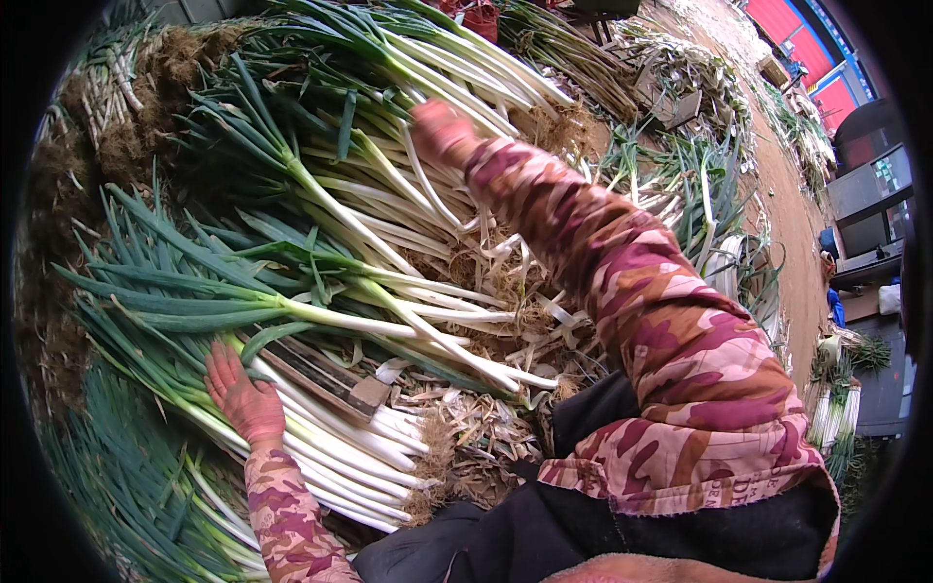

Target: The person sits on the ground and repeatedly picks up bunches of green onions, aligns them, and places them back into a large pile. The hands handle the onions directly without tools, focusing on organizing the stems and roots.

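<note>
My left hand (244,397) lies with spread fingers on a row of long green onions (321,437), where the white stalks turn to green leaves. Their roots point towards my lap. My right hand (441,132) is stretched out over a farther pile of green onions (393,197); it is blurred, and whether its fingers hold a stalk cannot be told. Between my hands, loose green onions (342,317) lie across the pile, partly over a wooden piece (321,375) beside the near row.
Dry peelings and roots (474,430) litter the ground before my knees. Root-ended bundles (116,95) are stacked at the far left. More green onions (146,466) lie at the lower left. Leaf waste (685,65) and bare ground (787,255) are at the right, with grey furniture (875,197) beyond.
</note>
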`<action>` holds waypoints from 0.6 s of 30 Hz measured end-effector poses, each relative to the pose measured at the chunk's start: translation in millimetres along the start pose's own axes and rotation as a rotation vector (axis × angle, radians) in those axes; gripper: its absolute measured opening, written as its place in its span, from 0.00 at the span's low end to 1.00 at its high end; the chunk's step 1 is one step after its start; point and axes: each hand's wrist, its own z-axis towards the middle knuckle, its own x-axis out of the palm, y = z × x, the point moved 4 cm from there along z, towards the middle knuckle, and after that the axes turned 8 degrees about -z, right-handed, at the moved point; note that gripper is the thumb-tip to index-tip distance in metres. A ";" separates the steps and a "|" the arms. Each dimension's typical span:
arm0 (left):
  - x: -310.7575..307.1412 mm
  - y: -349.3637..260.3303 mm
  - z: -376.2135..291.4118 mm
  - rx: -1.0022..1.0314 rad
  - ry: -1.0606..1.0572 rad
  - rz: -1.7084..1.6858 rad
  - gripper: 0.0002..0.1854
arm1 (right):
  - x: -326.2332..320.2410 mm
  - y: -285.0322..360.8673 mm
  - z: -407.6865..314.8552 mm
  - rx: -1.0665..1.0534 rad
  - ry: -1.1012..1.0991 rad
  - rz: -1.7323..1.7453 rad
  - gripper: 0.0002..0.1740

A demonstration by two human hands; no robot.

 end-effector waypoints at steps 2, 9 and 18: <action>0.0 5.7 -9.1 -0.024 0.009 0.005 0.46 | 14.2 -78.7 16.5 0.184 -0.031 0.005 0.15; -3.2 -0.4 -5.6 -0.039 0.041 0.053 0.47 | 63.8 -197.3 16.8 0.640 0.235 -0.007 0.29; -1.7 4.5 -9.6 -0.049 0.049 0.073 0.47 | 16.7 -159.3 14.4 0.377 0.443 0.107 0.26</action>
